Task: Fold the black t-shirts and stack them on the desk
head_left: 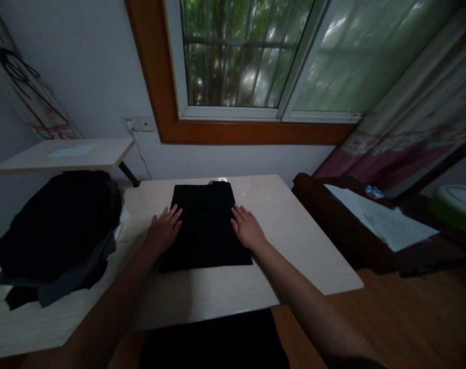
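A black folded cloth (206,230), roughly rectangular, lies flat on the pale wooden table (294,236). What kind of garment or fabric it is, I cannot tell. My left hand (165,228) rests at its left edge with the fingers spread and the fingertips on the cloth. On the opposite edge, my right hand (247,225) lies with fingers stretched out, touching the cloth's side. Neither hand grips anything. A small round object (217,180) shows partly behind the cloth's far edge, too little of it to name.
On the left, a large heap of black and dark grey cloth (59,225) sits beneath a raised shelf (63,154) bearing a paper sheet. Right of the table stands a dark brown piece of furniture (332,225) with papers (379,218). A window (248,61) is ahead.
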The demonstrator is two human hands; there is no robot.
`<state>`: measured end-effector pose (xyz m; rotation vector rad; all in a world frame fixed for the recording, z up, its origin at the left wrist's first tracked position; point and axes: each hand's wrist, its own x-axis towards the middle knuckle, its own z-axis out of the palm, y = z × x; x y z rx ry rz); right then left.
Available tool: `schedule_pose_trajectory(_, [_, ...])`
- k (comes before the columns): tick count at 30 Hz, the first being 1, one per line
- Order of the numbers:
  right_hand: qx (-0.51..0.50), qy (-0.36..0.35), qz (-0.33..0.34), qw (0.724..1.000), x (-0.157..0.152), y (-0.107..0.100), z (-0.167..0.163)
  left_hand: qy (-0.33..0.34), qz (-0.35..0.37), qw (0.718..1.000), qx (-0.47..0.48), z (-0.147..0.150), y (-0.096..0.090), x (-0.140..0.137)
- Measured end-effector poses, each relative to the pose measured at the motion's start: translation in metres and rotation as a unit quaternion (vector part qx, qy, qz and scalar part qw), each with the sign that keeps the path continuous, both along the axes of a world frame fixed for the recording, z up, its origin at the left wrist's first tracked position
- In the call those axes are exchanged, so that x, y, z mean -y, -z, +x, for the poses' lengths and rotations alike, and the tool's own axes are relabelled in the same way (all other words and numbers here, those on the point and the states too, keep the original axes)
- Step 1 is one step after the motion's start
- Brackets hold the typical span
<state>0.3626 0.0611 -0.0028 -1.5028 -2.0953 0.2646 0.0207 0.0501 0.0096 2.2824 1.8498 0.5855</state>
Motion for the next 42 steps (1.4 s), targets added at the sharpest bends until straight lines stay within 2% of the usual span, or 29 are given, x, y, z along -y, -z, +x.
schedule_pose_trajectory(4, [0.002,-0.012,0.015,1.0,0.007,-0.001,0.026,0.026,0.02,0.999,0.001,-0.031,0.005,0.01])
schedule_pose_trajectory(7, [-0.003,-0.053,0.023,0.998,0.011,-0.005,0.04,0.089,0.043,0.995,0.006,-0.051,0.009,0.017])
schedule_pose_trajectory(10, [-0.016,-0.098,0.026,0.995,0.015,-0.011,0.048,0.159,0.059,0.985,0.009,-0.061,0.007,0.022])
schedule_pose_trajectory(13, [-0.032,-0.134,0.022,0.99,0.018,-0.016,0.053,0.196,0.064,0.978,0.011,-0.062,0.0,0.028])
schedule_pose_trajectory(19, [-0.038,-0.199,-0.015,0.979,0.02,-0.02,0.064,0.216,0.066,0.974,-0.012,-0.056,-0.011,0.034])
schedule_pose_trajectory(29, [-0.022,-0.233,-0.033,0.972,0.028,-0.023,0.065,0.249,0.086,0.965,-0.012,-0.049,-0.015,0.039])
schedule_pose_trajectory(36, [0.004,-0.25,-0.051,0.967,0.039,-0.023,0.067,0.262,0.075,0.962,-0.016,-0.046,-0.023,0.045])
schedule_pose_trajectory(42, [-0.029,-0.252,-0.028,0.967,0.045,-0.023,0.065,0.27,0.053,0.961,-0.01,-0.046,-0.023,0.046])
